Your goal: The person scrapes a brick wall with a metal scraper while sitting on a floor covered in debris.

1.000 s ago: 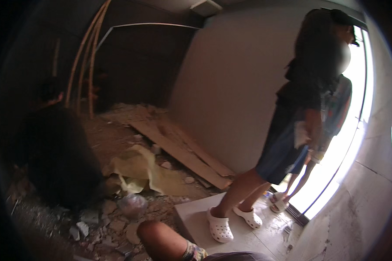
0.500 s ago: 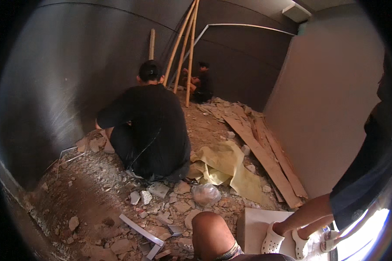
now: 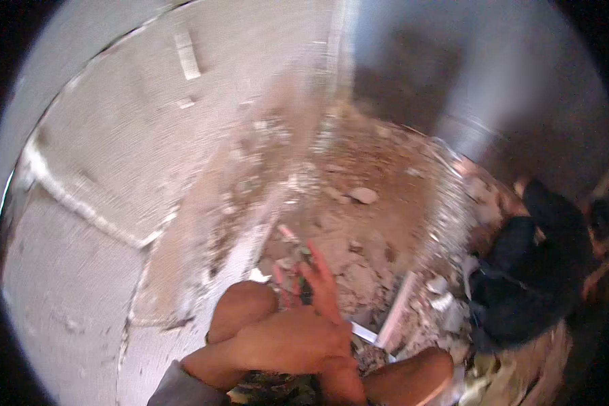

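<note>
My right hand reaches low over the rubble beside my knee, fingers stretched and apart, though smeared by motion. Close to its fingers lies a tool with red handles and a dark part; its exact kind is too blurred to tell, and so is any contact. From a grey sleeve at the lower left, my left forearm crosses in front of my knee. My left hand appears to lie against my right forearm, its fingers not showing clearly.
Metal profile pieces lie on the rubble. A person in black squats at the right by the dark wall. A pale stone rests on the brown dirt. Left of my knee stretches a pale grey slab surface with cracked edges.
My view has swung left and down; the squatting person now shows at the right edge. My arms have come into view, the right hand low by the red-handled tool.
</note>
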A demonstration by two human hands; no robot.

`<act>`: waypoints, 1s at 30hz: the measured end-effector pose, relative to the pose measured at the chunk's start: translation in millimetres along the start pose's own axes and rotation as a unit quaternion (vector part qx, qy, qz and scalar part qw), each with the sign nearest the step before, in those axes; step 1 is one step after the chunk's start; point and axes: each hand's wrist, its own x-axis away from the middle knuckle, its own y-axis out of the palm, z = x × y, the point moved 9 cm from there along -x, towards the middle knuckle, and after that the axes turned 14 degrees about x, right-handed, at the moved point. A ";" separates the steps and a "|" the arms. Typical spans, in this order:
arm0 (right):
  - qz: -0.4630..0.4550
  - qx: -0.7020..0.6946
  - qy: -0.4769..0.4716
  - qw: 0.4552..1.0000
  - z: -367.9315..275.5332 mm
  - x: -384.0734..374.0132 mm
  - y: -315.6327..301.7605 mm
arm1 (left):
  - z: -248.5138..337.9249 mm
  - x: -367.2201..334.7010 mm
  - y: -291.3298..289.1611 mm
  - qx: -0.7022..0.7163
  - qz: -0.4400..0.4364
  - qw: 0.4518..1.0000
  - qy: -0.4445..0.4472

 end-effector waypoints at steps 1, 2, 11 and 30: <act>-0.040 -0.179 0.107 0.977 -9.3 3.2 17.9 | 1.5 9.8 12.1 0.006 -0.032 0.997 0.070; -0.062 -0.176 0.110 0.976 -22.0 6.0 27.4 | -5.0 21.0 9.5 0.009 -0.014 0.998 0.056; -0.124 0.095 -0.003 0.988 -1.6 12.0 88.8 | -11.7 73.0 21.4 0.051 0.080 0.995 -0.025; -0.045 0.102 -0.021 0.994 0.1 -43.0 81.7 | -40.0 75.4 2.8 0.071 0.067 0.994 -0.055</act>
